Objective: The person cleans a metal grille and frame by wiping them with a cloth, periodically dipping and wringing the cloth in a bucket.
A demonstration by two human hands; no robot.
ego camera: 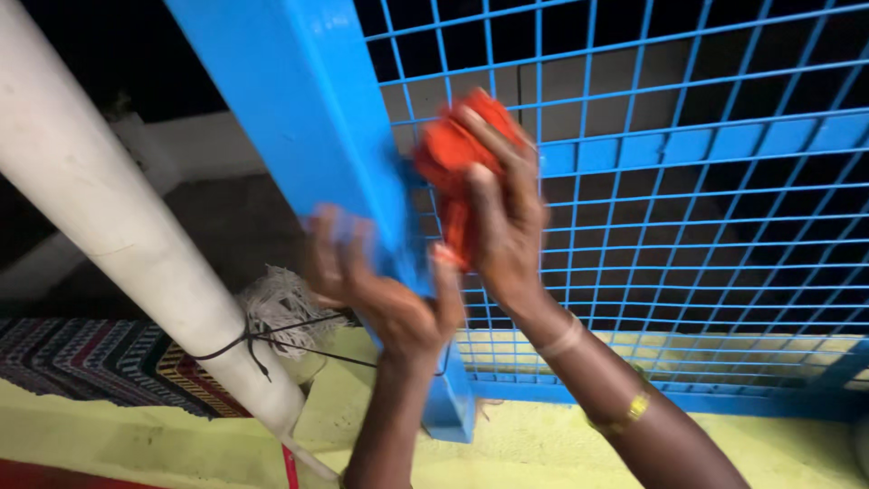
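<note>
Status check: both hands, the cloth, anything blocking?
Left hand gripping blue metal post. Right hand shut on crumpled orange cloth, pressed against post and blue wire mesh. White pipe at left, apart.

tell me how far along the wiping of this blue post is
Done: hard to judge; the blue post looks evenly clean and glossy, but the picture is blurred. In hand: the right hand presses an orange cloth against the post's edge beside the blue wire mesh, while the left hand grips the post lower down. Left: no wiped patch shows on the mesh or the post's foot.
</note>
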